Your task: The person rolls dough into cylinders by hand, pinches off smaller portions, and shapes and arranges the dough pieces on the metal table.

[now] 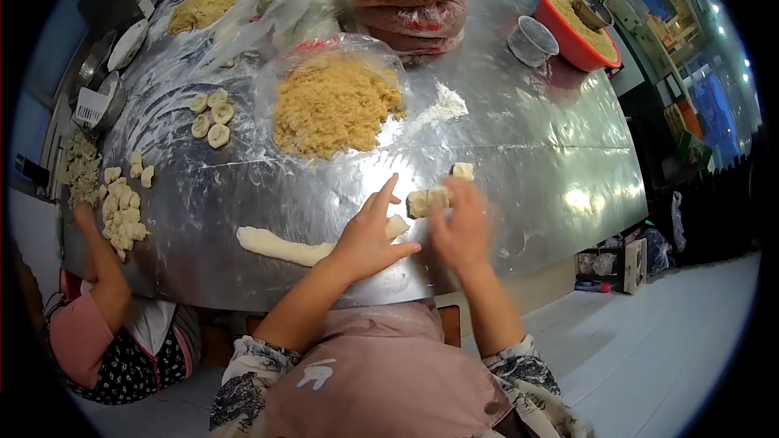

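A long rope of white dough (284, 248) lies on the metal table near its front edge. My left hand (367, 239) rests over the right part of this rope, with fingers stretched and the thumb apart; the rope's end pokes out beyond it. To the right, my right hand (462, 231) is smeared by motion, and its fingers cannot be made out clearly. Close beyond its fingertips are cut dough pieces (418, 203), partly covered by the hand. Another small dough piece (462, 171) sits just farther back.
A bag of yellow crumbly filling (333, 105) lies ahead, beside spilled flour (442, 107). Stacked bags (406, 0), a clear tub (533, 39) and a red bowl (572, 28) stand farther back. At left, a co-worker's arm (101, 255) reaches near piled dough pieces (123, 215).
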`<act>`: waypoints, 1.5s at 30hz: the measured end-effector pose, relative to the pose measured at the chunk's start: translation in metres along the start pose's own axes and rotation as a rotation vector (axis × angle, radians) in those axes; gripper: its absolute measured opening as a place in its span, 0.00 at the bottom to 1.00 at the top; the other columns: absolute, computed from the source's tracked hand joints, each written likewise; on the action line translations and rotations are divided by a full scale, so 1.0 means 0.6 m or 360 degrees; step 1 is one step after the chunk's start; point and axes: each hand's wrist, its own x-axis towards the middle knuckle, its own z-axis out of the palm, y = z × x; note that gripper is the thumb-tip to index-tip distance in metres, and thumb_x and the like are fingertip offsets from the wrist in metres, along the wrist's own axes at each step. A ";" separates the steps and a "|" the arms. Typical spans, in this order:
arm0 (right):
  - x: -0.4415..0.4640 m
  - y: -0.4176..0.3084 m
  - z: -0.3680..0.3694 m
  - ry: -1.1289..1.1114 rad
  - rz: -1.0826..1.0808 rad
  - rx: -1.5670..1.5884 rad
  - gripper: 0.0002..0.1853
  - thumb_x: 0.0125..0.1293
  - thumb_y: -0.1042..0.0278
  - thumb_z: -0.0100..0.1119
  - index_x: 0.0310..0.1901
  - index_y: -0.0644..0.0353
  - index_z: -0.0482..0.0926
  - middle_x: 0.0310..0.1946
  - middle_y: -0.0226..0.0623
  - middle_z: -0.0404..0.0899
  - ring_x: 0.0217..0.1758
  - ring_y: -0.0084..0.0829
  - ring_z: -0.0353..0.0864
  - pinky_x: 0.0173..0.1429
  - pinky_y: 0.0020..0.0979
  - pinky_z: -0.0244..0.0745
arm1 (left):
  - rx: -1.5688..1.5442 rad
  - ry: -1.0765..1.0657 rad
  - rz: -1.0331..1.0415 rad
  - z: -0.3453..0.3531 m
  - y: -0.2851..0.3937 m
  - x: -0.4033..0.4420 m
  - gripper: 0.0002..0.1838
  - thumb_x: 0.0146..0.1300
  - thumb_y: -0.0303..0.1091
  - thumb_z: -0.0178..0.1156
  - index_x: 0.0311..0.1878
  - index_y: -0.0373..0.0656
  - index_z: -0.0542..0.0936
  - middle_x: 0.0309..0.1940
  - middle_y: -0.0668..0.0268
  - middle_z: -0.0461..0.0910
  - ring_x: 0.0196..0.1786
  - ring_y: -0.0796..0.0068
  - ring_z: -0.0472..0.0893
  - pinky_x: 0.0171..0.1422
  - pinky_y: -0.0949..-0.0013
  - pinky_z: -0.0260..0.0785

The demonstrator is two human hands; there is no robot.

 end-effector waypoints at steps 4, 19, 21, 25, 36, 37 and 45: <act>-0.037 -0.074 0.026 -0.0534 0.0085 0.0797 0.14 0.70 0.68 0.59 0.55 0.60 0.77 0.42 0.47 0.76 0.44 0.44 0.78 0.48 0.38 0.75 | -0.0108 -0.0015 0.0240 0.006 -0.032 0.000 0.58 0.52 0.32 0.70 0.81 0.45 0.44 0.68 0.48 0.67 0.65 0.47 0.73 0.65 0.56 0.70; -0.025 -0.085 0.029 -0.0059 0.0051 0.0572 0.09 0.66 0.65 0.65 0.40 0.61 0.78 0.32 0.45 0.75 0.34 0.46 0.78 0.38 0.39 0.75 | -0.0042 -0.0086 0.0025 0.010 -0.018 -0.016 0.13 0.59 0.35 0.65 0.45 0.40 0.81 0.37 0.50 0.83 0.43 0.50 0.84 0.46 0.59 0.75; -0.024 -0.080 0.035 0.0035 0.0062 0.0543 0.09 0.65 0.65 0.67 0.37 0.60 0.78 0.30 0.45 0.75 0.33 0.47 0.78 0.37 0.40 0.76 | 0.0085 -0.0135 -0.0031 0.011 -0.017 -0.015 0.12 0.59 0.36 0.65 0.42 0.40 0.82 0.36 0.51 0.84 0.42 0.52 0.85 0.46 0.59 0.75; -0.012 -0.049 0.040 0.0132 0.0202 0.0485 0.10 0.64 0.64 0.68 0.34 0.61 0.78 0.29 0.46 0.76 0.33 0.47 0.79 0.36 0.40 0.75 | -0.0054 -0.0162 0.0106 0.015 -0.002 -0.017 0.11 0.59 0.38 0.67 0.38 0.39 0.83 0.34 0.53 0.84 0.38 0.56 0.84 0.44 0.60 0.75; -0.001 0.032 -0.022 0.0174 0.0036 -0.0136 0.21 0.65 0.62 0.65 0.57 0.59 0.74 0.50 0.50 0.75 0.52 0.47 0.77 0.55 0.42 0.75 | 0.0103 -0.0088 0.0064 0.010 0.005 0.007 0.57 0.46 0.43 0.78 0.78 0.48 0.55 0.62 0.51 0.74 0.54 0.49 0.81 0.59 0.56 0.74; -0.012 0.011 -0.017 0.0041 0.0054 0.0065 0.23 0.65 0.62 0.65 0.59 0.59 0.73 0.52 0.50 0.74 0.53 0.47 0.76 0.57 0.41 0.74 | 0.0130 -0.0005 0.0145 0.014 0.001 0.007 0.61 0.46 0.43 0.79 0.80 0.48 0.51 0.66 0.51 0.71 0.57 0.48 0.80 0.61 0.57 0.73; -0.040 -0.062 0.034 -0.0160 0.0070 0.0755 0.08 0.69 0.69 0.60 0.47 0.59 0.79 0.37 0.44 0.77 0.37 0.44 0.79 0.42 0.37 0.75 | 0.0026 -0.0214 0.0492 0.004 -0.054 -0.003 0.40 0.55 0.30 0.66 0.73 0.42 0.65 0.65 0.50 0.72 0.61 0.54 0.78 0.64 0.60 0.71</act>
